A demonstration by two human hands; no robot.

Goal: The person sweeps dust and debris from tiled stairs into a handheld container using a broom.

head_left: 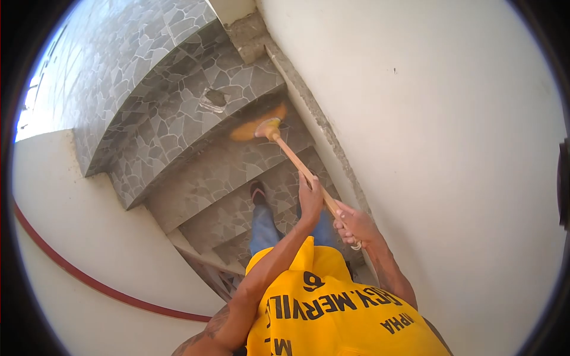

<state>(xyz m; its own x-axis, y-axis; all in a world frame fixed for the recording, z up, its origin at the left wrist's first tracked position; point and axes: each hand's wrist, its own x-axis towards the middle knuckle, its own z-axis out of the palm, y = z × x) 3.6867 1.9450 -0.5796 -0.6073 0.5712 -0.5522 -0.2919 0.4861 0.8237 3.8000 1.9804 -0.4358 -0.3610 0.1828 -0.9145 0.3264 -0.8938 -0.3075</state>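
Note:
Both of my hands are wrapped around the light wooden handle of a broom [289,153]. My left hand [310,200] grips partway down the handle, and my right hand [354,226] closes near its top end, where a small loop hangs. Fanned orange-yellow bristles reach down to a stone-patterned step, close to the riser of the step above. Slight blur shows at the bristle edges. A crumpled, partly clear piece of litter with a dark patch [214,99] lies on that higher step.
Curved stairs [196,178] with grey stone-pattern tiles run through the view. A pale wall [439,118] rises on the right, and a low wall with a dark red rail [89,279] stands on the left. My sandalled foot [257,193] rests on a lower step.

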